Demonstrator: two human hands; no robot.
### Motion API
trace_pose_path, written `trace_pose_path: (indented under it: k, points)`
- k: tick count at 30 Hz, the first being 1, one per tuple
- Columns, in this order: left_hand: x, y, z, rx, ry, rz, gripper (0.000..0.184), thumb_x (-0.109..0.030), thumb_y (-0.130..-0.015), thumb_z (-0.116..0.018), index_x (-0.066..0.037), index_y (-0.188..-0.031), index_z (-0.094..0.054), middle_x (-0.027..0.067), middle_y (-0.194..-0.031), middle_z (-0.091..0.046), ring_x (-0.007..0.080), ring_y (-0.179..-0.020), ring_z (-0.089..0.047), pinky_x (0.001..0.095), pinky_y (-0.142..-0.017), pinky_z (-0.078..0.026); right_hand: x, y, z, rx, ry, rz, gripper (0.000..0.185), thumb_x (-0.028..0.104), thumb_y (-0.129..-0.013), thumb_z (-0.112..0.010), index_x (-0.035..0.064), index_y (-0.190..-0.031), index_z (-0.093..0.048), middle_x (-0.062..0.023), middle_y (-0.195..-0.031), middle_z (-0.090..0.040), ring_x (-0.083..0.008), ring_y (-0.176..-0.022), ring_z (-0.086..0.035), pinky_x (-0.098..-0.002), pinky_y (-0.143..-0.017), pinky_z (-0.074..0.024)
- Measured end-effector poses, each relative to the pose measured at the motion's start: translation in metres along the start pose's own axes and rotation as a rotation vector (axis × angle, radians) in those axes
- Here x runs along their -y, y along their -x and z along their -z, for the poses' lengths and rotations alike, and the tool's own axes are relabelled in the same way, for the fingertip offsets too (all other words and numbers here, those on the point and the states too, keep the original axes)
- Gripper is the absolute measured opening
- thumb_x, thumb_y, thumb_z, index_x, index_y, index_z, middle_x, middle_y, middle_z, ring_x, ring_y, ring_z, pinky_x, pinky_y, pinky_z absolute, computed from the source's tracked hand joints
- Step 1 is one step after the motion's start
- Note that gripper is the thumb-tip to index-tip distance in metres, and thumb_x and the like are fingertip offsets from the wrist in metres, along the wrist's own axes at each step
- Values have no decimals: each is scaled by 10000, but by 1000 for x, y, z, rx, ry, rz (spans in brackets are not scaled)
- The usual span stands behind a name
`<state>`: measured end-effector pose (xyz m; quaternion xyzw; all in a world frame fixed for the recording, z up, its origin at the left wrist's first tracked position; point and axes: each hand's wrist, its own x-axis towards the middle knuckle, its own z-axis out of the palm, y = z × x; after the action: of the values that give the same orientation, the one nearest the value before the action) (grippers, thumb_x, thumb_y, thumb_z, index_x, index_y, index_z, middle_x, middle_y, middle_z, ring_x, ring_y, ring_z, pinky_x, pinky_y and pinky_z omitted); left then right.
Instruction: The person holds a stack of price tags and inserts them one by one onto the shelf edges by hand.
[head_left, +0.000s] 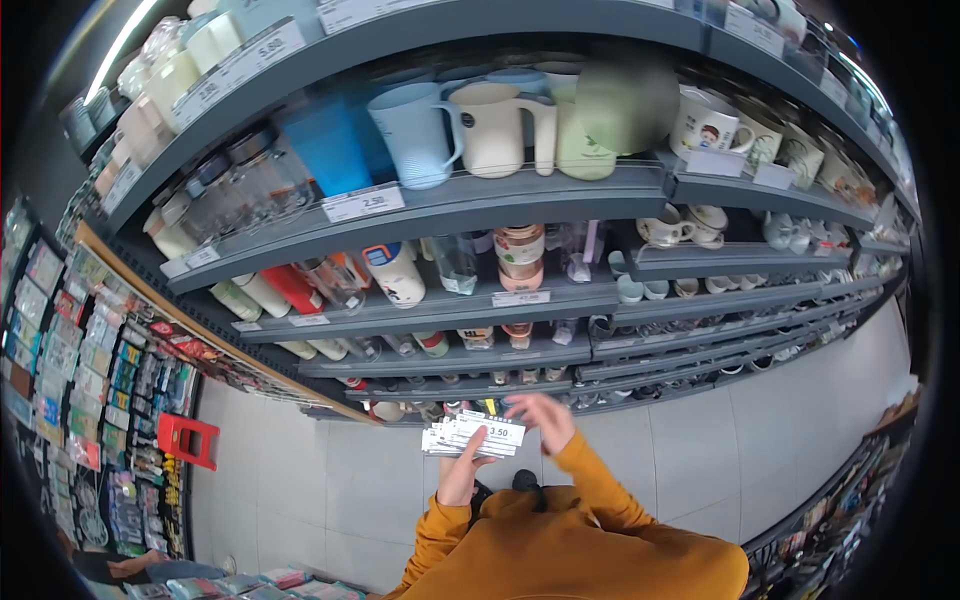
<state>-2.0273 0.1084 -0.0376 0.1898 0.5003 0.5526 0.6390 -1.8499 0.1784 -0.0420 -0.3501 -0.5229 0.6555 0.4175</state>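
Note:
My left hand [462, 476] is closed on a fanned stack of white price labels [506, 437], the thumb lying across the front. The top label reads 3.50. Just to the right of the stack is my right hand [545, 420], slightly blurred, with its fingers stretched toward the labels and nothing visible in them. Ahead, the shelf holds a light blue pitcher [412, 135], a cream pitcher [490, 130] and a green pitcher [585, 145]. A price label [363, 203] reading 2.50 sits on the shelf edge below them.
Printed mugs [708, 122] stand on the right part of the shelf. Lower shelves carry bottles, a patterned white tumbler [396, 277] and small cups. A red stool [188, 441] stands on the tiled floor at the left, by hanging packaged goods [95, 370]. Another person's hand [137, 564] shows at lower left.

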Motion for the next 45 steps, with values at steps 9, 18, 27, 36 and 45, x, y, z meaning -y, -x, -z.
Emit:
trace_pose_path:
  k: [9,18,27,36,45]
  points:
    - [7,4,-24,185,-113,59,427,-146,-898,-623,-59,-1283,-460,53,-1090,-609,128,-860,-636,252,-637,-530,-7,47,2,-166,5,-25,276,37,-824,-706,10,-1055,-557,-68,-972,-655,-95,-861,-620,-227,-722,-515]
    - [2,28,-14,393,13,182,390,-73,-920,-550,-53,-1296,-447,67,-1214,-562,194,-1081,-585,371,-835,-564,-14,75,1,-316,67,-16,194,159,-829,-735,-10,-873,-651,-30,-770,-664,-25,-643,-577,-179,-503,-418]
    - [-4,73,57,362,-13,176,401,-83,-910,-582,-57,-1286,-447,77,-1215,-560,195,-1043,-605,352,-784,-573,-25,102,-69,-278,111,36,181,123,-844,-715,-33,-907,-649,-57,-797,-672,-38,-682,-588,-184,-529,-432]
    - [-21,146,190,212,21,107,366,-102,-923,-567,-38,-1268,-463,75,-1167,-576,188,-1025,-612,336,-762,-579,-41,132,-199,-197,184,-161,162,91,-845,-706,-41,-904,-633,-68,-843,-671,-48,-743,-591,-190,-607,-467]
    - [-22,207,281,158,84,105,447,-114,-912,-568,-42,-1329,-426,126,-1239,-591,155,-949,-655,212,-637,-564,-40,143,-275,-176,-48,-15,194,88,-889,-637,-61,-1006,-592,-171,-901,-688,-178,-707,-672,-265,-629,-550]
